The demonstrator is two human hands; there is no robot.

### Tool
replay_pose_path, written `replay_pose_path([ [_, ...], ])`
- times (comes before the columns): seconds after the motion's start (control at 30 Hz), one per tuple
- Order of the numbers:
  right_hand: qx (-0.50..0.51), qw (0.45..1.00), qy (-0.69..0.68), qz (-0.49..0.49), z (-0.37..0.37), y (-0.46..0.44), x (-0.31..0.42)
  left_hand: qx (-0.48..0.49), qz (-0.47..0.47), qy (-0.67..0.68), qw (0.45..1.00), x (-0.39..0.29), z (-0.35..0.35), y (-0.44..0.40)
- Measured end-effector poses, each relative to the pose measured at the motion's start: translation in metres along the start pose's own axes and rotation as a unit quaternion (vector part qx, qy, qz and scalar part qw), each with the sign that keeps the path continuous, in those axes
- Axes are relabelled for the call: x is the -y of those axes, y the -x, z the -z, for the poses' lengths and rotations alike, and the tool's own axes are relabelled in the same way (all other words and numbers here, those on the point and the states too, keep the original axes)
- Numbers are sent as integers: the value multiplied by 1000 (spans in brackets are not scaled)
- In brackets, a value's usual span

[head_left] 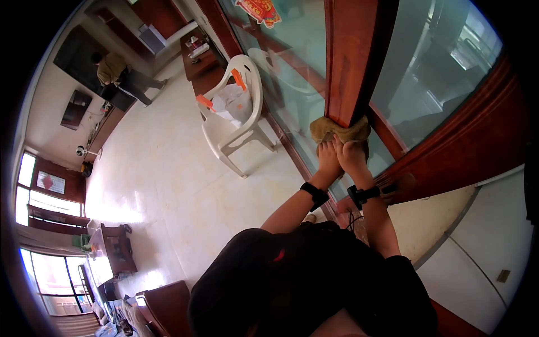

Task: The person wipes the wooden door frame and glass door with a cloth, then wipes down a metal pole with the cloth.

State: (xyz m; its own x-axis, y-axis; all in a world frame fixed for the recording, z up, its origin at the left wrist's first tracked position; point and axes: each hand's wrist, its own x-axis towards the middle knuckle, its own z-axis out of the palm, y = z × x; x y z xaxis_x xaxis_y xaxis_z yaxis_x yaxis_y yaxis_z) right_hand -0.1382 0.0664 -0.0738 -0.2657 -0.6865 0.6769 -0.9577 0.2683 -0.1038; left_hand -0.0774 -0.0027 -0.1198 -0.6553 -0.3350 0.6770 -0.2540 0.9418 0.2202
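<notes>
A brown cloth (337, 128) is bunched around the edge of a dark red wooden door post (343, 62). My left hand (329, 158) presses the cloth against the wood with its fingers curled over the fabric. Right beside it, my right hand (352, 155) grips the same cloth, and the two hands touch or nearly touch. Each wrist wears a black strap. Part of the cloth hangs below and behind my hands, where its folds are hidden.
Glass panes (303, 50) flank the post, one bearing a red paper decoration (261, 10). A white plastic chair (229, 135) holds a bag with orange handles. Another person (115, 73) bends near the far wall. A wooden chair (165, 306) stands lower left.
</notes>
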Motion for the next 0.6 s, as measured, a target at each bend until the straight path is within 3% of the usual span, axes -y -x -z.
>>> replay_pose_path([
  [0.17, 102, 994, 44, -9, 1, 8, 1, 50, 3, -2, 999, 1, 1, 4],
  [0.2, 103, 993, 49, -20, -2, 11, 0, 55, 8, -1, 998, 2, 0, 5],
  [0.27, 11, 994, 101, 43, -10, 16, -2, 67, 15, -3, 998, 3, 0, 7],
  [0.4, 33, 995, 91, 9, -10, 20, 0, 34, -5, 6, 999, 7, -6, 10],
  [0.57, -9, 998, 11, -68, 4, 17, 10, 54, -12, -1, 998, 9, -9, 14],
  [0.6, 28, 996, -4, -82, 6, 17, 12, 94, -7, -4, 996, 9, -8, 17],
])
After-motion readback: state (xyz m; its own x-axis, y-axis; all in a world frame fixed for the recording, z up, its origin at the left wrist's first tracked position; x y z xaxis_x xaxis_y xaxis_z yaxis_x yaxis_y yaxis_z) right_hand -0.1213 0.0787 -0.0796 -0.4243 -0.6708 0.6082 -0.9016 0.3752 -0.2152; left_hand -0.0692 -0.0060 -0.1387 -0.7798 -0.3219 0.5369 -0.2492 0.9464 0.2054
